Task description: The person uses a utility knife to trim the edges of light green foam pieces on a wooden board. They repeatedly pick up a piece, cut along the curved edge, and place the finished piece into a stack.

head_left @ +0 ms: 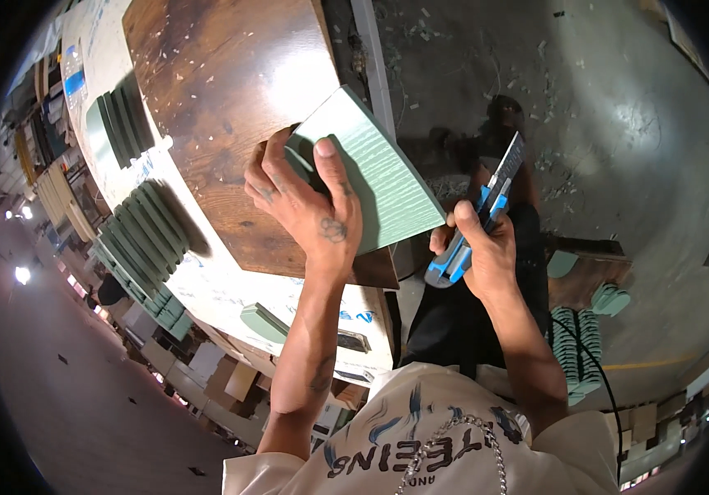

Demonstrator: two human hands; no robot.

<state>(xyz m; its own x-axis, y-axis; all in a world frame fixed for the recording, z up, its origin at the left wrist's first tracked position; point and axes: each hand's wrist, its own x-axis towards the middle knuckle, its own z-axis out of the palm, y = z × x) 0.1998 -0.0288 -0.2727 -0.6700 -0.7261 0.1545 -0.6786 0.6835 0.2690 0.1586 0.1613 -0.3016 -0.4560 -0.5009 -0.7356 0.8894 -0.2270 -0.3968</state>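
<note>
My left hand (313,194) grips a pale green wood-grained panel (387,186), its thumb on the top face and its fingers around the far left edge. The panel is tilted over the right edge of a brown wooden board (231,107). In my right hand (486,252) is a blue and grey utility knife (462,239). Its long blade (510,161) is out and points up and away from me. The knife is close to the panel's right corner; I cannot tell whether my right fingers touch that corner.
Stacked green pieces (144,227) and a smaller stack (119,124) stand left of the board on a white worktop (214,285). One green piece (264,322) lies nearer me. A water bottle (72,74) is far left. More green stacks (577,346) stand low at right. Scraps litter the grey floor (619,148).
</note>
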